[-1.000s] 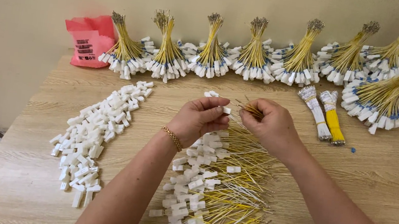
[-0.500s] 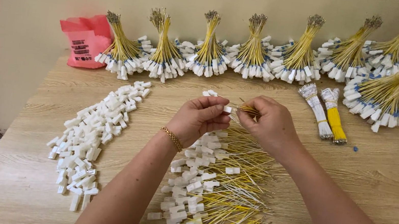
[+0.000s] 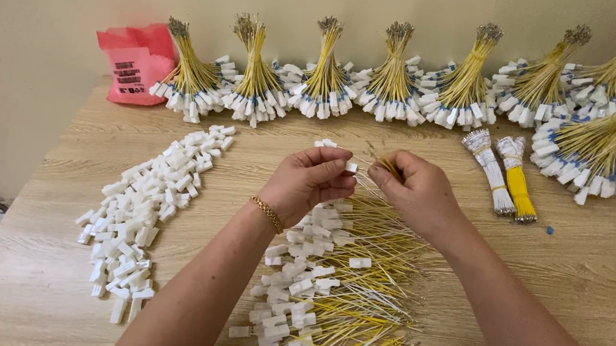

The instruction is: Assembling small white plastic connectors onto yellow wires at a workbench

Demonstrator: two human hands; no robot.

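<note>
The left hand (image 3: 308,183) and the right hand (image 3: 416,191) are drawing slightly apart over the wooden table (image 3: 596,274), where half a second ago their fingertips were meeting, so a small gap is now opening between the white connector (image 3: 351,167) pinched in the left fingers and the yellow wire (image 3: 387,164) pinched in the right. The view itself is dipping and drifting a little, so the row of yellow wire bundles (image 3: 392,77) along the wall is sitting slightly higher in the picture than a second ago.
</note>
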